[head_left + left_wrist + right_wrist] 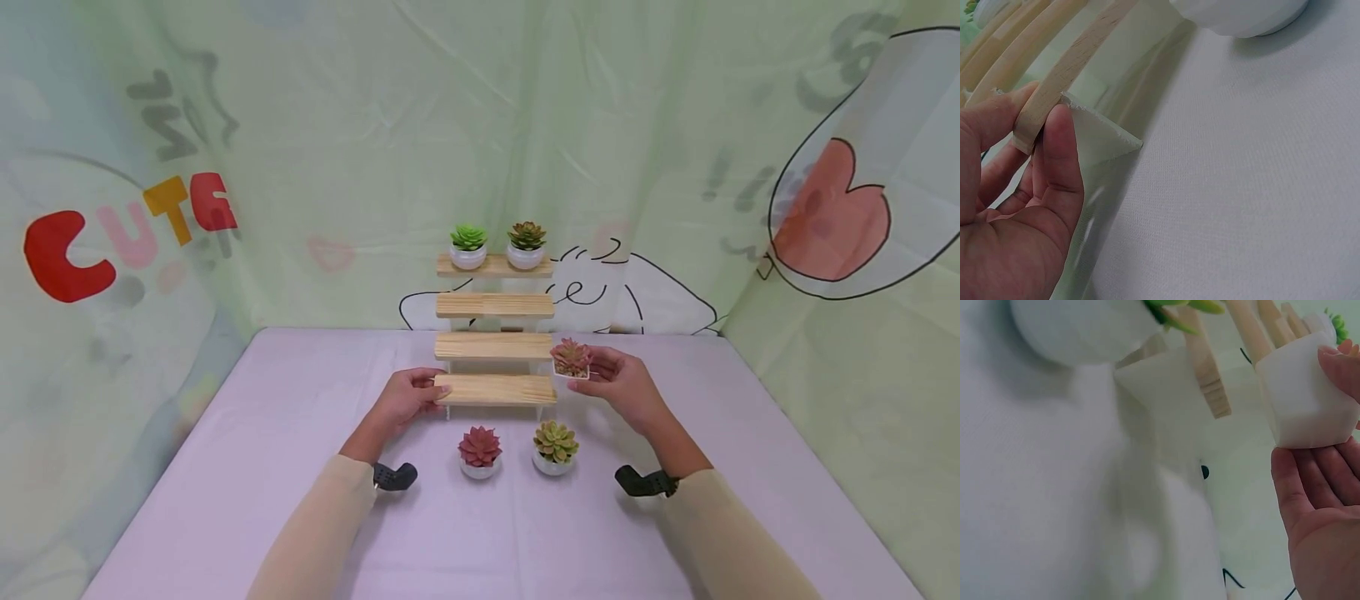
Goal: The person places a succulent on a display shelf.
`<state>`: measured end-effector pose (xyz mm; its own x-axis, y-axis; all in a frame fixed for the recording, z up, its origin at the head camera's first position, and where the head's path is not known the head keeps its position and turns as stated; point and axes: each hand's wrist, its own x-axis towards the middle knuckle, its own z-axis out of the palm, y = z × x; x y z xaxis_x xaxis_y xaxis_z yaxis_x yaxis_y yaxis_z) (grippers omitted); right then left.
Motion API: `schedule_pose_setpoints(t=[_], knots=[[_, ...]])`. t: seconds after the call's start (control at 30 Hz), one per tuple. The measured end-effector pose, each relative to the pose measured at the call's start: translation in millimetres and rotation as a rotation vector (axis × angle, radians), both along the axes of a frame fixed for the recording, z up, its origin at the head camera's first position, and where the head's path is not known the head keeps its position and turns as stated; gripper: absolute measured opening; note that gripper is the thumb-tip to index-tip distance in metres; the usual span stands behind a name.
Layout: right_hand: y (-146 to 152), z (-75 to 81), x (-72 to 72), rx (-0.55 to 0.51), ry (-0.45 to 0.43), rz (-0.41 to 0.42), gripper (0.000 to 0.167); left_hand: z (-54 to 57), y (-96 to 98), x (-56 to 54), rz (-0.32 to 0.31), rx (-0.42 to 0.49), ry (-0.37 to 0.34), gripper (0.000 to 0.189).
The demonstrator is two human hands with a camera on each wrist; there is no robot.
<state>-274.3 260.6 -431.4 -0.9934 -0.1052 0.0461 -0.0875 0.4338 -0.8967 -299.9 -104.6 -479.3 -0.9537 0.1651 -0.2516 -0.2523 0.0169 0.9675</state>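
Note:
A stepped wooden shelf stand (495,389) with pale boards stands at the back of the table. My left hand (408,398) pinches the left end of its lowest board, thumb on top, as the left wrist view shows closely. With my right hand (626,383) I hold a pink potted succulent (572,358) in a square white pot, just off the stand's right side. In the right wrist view that white pot (1307,394) sits between thumb and fingers. On the top board are a bright green succulent (468,247) and a brownish one (527,245), both in round white pots.
In front of the stand, a dark red succulent (480,452) and a yellow-green succulent (555,447) stand in round white pots on the white-covered table (510,542). Printed curtains (360,167) hang behind and on both sides.

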Motion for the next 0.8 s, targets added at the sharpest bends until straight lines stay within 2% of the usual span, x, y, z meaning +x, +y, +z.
schedule_pose_setpoints(t=[0.1,0.33,0.57,0.8], knots=[[-7,5.5,-3.6,-0.039,0.002,0.004,0.070,-1.1,-0.2,0.1,0.003,-0.002,0.004,0.044],[-20,19.4,-11.2,-0.060,0.015,0.020,0.076,-2.8,-0.2,-0.4,0.011,0.017,0.004,0.044],[-38,30.8,-19.6,-0.097,0.028,0.057,0.070,-4.6,-1.0,-0.3,-0.005,0.025,0.020,0.046],[-53,37.6,-26.5,-0.099,0.028,0.060,0.068,-4.6,-0.4,0.5,-0.017,0.046,0.026,0.045]])
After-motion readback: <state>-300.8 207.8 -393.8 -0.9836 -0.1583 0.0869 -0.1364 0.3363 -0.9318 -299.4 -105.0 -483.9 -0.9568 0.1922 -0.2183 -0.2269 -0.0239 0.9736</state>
